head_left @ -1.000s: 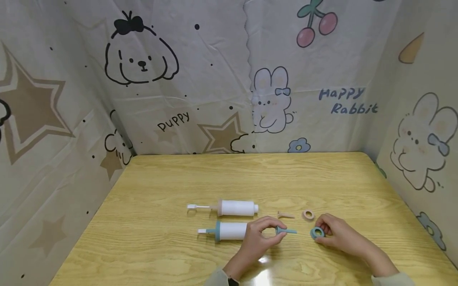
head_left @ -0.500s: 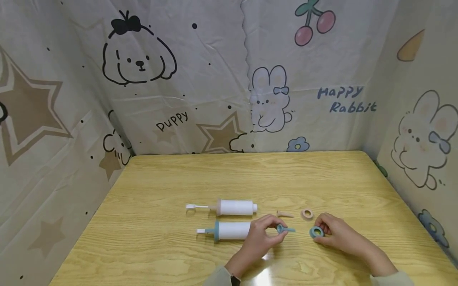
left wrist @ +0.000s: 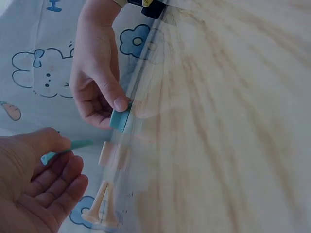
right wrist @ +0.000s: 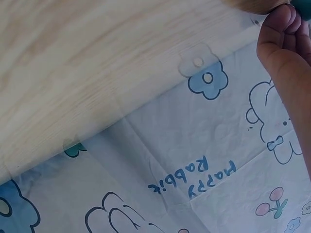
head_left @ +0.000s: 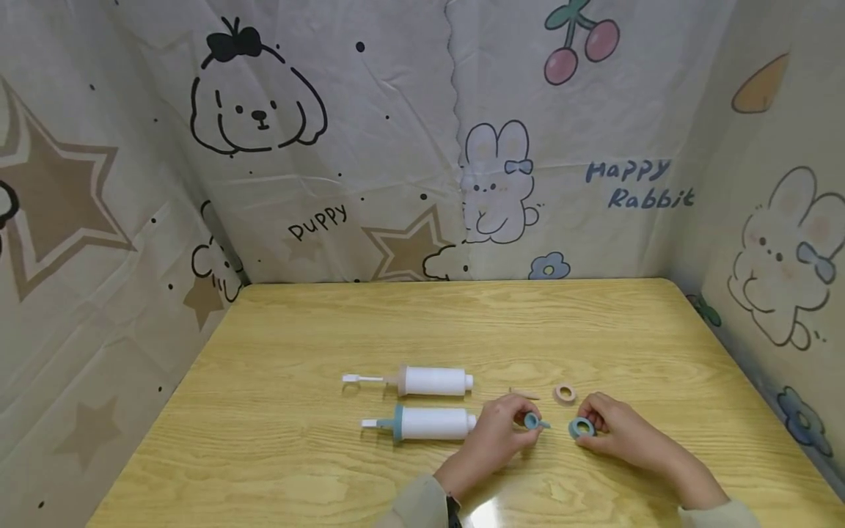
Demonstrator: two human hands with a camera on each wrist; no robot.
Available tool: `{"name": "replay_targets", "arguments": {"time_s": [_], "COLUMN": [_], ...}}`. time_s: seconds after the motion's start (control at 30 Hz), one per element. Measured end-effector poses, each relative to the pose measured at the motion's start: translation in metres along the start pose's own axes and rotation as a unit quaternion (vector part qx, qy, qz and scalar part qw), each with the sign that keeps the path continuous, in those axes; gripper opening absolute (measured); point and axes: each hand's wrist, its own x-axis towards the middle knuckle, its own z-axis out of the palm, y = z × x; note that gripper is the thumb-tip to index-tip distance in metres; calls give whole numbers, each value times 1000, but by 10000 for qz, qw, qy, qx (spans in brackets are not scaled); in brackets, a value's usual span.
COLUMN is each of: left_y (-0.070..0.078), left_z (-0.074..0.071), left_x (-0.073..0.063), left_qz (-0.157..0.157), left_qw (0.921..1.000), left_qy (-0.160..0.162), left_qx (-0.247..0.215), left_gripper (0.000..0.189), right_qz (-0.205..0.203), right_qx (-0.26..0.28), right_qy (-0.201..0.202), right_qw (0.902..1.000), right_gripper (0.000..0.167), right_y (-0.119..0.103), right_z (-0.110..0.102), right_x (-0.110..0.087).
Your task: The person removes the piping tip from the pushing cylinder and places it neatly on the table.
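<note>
My left hand (head_left: 498, 434) pinches a small teal funnel-shaped piece (head_left: 532, 421) between thumb and finger, its round cup facing up toward the head camera and its thin stem pointing right. In the left wrist view the stem (left wrist: 81, 144) sticks out past the thumb. A short way to the right, my right hand (head_left: 627, 434) holds a teal ring (head_left: 582, 428) by its right side, on the table. Between the piece and the ring lies a small gap. The right wrist view catches only part of the right hand (right wrist: 286, 53), at the top right edge.
Left of the hands lie two white cylinders, one with a beige collar (head_left: 433, 381) and one with a teal collar (head_left: 432, 424), each with a white-tipped stem. Behind the hands are a beige ring (head_left: 565, 394) and a beige funnel-shaped piece (head_left: 526, 394). Printed cloth (head_left: 396, 147) surrounds the table.
My left hand has moved right with the teal funnel-shaped piece, nearer the teal ring, and the cup has turned toward the head camera. The right hand has stayed nearly in place.
</note>
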Motion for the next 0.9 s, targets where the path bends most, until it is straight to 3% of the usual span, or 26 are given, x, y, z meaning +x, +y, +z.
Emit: {"name": "replay_targets", "arguments": {"time_s": [0.13, 0.67, 0.9], "left_y": [1, 3, 1], "left_z": [3, 7, 10], "left_x": [5, 8, 8], "left_qz": [-313, -332, -275], "left_qw": [9993, 9893, 9853], "left_qy": [-106, 13, 130], "left_qx": [198, 1420, 1679], "left_gripper": [11, 10, 12], "right_qz": [39, -109, -52], "right_qx": [67, 119, 183], "right_qy": [-49, -56, -153], "right_qw": [10000, 9999, 9997], "right_gripper": [31, 32, 32], "right_y": [-1, 2, 2], "right_z": [-1, -5, -6], "right_x": [1, 3, 3]}}
